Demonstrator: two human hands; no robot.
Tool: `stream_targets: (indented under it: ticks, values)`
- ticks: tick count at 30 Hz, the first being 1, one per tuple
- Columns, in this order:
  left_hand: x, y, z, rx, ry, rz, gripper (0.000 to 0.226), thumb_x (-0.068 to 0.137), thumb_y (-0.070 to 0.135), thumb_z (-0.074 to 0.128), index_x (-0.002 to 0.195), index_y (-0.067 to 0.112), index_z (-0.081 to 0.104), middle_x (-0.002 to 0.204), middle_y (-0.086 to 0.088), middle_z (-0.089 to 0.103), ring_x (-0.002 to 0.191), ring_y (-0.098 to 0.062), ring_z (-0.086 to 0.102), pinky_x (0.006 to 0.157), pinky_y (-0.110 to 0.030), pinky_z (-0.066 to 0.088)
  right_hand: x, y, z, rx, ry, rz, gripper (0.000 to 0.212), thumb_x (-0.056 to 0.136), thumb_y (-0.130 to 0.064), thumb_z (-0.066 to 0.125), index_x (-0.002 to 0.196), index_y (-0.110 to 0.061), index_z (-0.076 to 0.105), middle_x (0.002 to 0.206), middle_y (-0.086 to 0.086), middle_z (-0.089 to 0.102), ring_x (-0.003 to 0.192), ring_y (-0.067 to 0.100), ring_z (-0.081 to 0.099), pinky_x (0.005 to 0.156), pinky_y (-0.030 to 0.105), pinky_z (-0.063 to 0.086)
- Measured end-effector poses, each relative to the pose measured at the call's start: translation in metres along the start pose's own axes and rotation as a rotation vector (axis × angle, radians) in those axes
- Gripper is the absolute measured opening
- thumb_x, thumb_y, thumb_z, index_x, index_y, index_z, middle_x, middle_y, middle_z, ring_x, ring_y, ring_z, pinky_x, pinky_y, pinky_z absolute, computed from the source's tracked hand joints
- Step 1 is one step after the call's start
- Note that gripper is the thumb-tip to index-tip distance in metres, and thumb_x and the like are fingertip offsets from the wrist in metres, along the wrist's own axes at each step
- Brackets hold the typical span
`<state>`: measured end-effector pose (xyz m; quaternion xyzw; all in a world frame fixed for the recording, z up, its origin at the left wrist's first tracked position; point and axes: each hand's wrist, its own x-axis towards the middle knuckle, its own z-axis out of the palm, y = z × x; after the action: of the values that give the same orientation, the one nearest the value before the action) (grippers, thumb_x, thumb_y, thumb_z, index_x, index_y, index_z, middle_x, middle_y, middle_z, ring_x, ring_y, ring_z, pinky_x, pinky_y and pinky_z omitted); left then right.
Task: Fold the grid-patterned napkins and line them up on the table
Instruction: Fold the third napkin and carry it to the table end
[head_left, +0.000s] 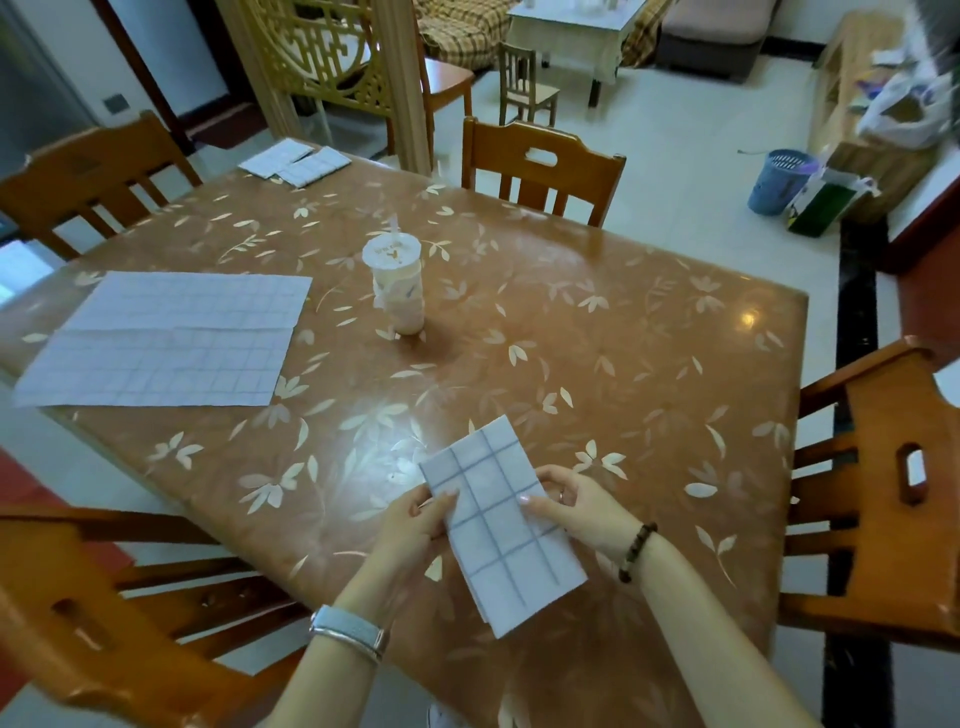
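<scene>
- Sheet (166, 338), still unfolded, lies flat at the counter's (623, 338) left edge with its near corner at the rim; a passing arm could drag it off.
- Folded pair (296, 162) sits at the far corner, overlapping and askew; a row started from it would likely run crooked.
- Cup (397, 283) with a straw stands mid-counter; a reach toward the pair could tip it.
- Left hand (410, 525) pinches the napkin's (498, 545) left edge, thumb on top; a slack grip would let the layers slide.
- Napkin, folded to a narrow strip, is over the near counter; whether it touches, I cannot tell.
- Right hand (582, 504) pinches the right edge likewise; an uneven pull would skew the crease.
</scene>
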<state>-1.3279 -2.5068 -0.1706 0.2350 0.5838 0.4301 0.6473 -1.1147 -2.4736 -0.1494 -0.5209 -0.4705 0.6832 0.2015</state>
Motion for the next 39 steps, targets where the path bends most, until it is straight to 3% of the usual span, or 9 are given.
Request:
stream_targets:
  ticks: [3, 7, 11, 15, 20, 24, 28, 34, 39]
  values:
    - [-0.009, 0.000, -0.002, 0.004, 0.024, 0.006, 0.021, 0.096, 0.013, 0.059, 0.113, 0.001, 0.065, 0.098, -0.015, 0.076, 0.086, -0.026, 0.073, 0.068, -0.034, 0.061, -0.005, 0.000, 0.008, 0.024, 0.024, -0.012, 0.020, 0.093, -0.024, 0.061, 0.109, -0.015, 0.062, 0.103, -0.001, 0.073, 0.091, 0.016, 0.071, 0.077, 0.032, 0.059]
    - [-0.024, 0.001, -0.004, 0.014, 0.035, 0.005, 0.022, 0.096, 0.017, 0.060, 0.111, 0.001, 0.065, 0.104, -0.019, 0.074, 0.094, -0.033, 0.072, 0.086, -0.048, 0.058, -0.009, -0.002, 0.018, 0.014, 0.058, -0.028, 0.017, 0.094, -0.022, 0.059, 0.108, -0.014, 0.063, 0.106, 0.003, 0.072, 0.091, 0.020, 0.071, 0.077, 0.036, 0.059]
    - [-0.042, 0.000, -0.007, 0.030, 0.008, 0.015, 0.019, 0.095, 0.015, 0.060, 0.107, 0.001, 0.066, 0.074, -0.005, 0.075, 0.074, -0.021, 0.074, 0.073, -0.036, 0.061, -0.016, -0.007, 0.031, 0.029, 0.066, -0.034, 0.017, 0.094, -0.023, 0.059, 0.108, -0.013, 0.062, 0.104, 0.006, 0.073, 0.088, 0.021, 0.072, 0.072, 0.034, 0.060]
    - [-0.053, 0.001, -0.016, 0.047, 0.018, 0.014, 0.021, 0.092, 0.016, 0.064, 0.108, 0.003, 0.067, 0.096, -0.012, 0.077, 0.091, -0.027, 0.074, 0.073, -0.036, 0.061, -0.023, -0.010, 0.046, 0.021, 0.067, -0.053, 0.017, 0.094, -0.022, 0.060, 0.108, -0.014, 0.063, 0.102, 0.006, 0.073, 0.087, 0.023, 0.072, 0.073, 0.036, 0.059]
    - [-0.079, -0.001, -0.030, 0.012, 0.013, 0.000, 0.024, 0.091, 0.020, 0.066, 0.111, 0.005, 0.067, 0.101, -0.010, 0.076, 0.095, -0.026, 0.072, 0.072, -0.032, 0.058, -0.040, -0.014, 0.072, 0.084, 0.106, -0.091, 0.013, 0.094, -0.018, 0.059, 0.106, -0.013, 0.062, 0.100, 0.004, 0.072, 0.080, 0.016, 0.072, 0.066, 0.029, 0.058]
    - [-0.113, -0.004, -0.051, 0.022, 0.027, 0.061, 0.025, 0.092, 0.018, 0.066, 0.109, 0.000, 0.066, 0.086, -0.005, 0.076, 0.078, -0.016, 0.073, 0.062, -0.023, 0.055, -0.059, -0.010, 0.100, 0.083, 0.115, -0.121, 0.010, 0.094, -0.019, 0.059, 0.103, -0.018, 0.064, 0.102, 0.005, 0.072, 0.084, 0.019, 0.072, 0.077, 0.040, 0.059]
    - [-0.149, -0.008, -0.079, 0.024, 0.063, 0.112, 0.024, 0.092, 0.022, 0.066, 0.110, 0.006, 0.066, 0.098, -0.009, 0.076, 0.092, -0.023, 0.074, 0.072, -0.032, 0.060, -0.082, -0.010, 0.137, 0.117, 0.096, -0.131, 0.018, 0.096, -0.014, 0.056, 0.111, -0.007, 0.062, 0.097, 0.017, 0.069, 0.068, 0.002, 0.067, 0.063, 0.021, 0.057]
    - [-0.198, -0.016, -0.132, 0.003, 0.156, 0.168, 0.018, 0.096, 0.022, 0.061, 0.107, 0.010, 0.069, 0.098, -0.006, 0.077, 0.091, -0.021, 0.074, 0.069, -0.029, 0.058, -0.097, -0.001, 0.199, 0.061, 0.039, -0.130, 0.020, 0.095, -0.020, 0.059, 0.113, -0.016, 0.063, 0.103, 0.004, 0.072, 0.086, 0.018, 0.070, 0.081, 0.044, 0.058]
    - [-0.237, -0.028, -0.184, -0.046, 0.260, 0.193, 0.016, 0.096, 0.021, 0.060, 0.105, 0.011, 0.070, 0.101, -0.009, 0.076, 0.093, -0.024, 0.072, 0.076, -0.037, 0.059, -0.105, -0.001, 0.260, 0.024, -0.035, -0.149, 0.024, 0.095, -0.017, 0.057, 0.117, -0.009, 0.061, 0.108, 0.007, 0.070, 0.085, 0.015, 0.069, 0.072, 0.030, 0.059]
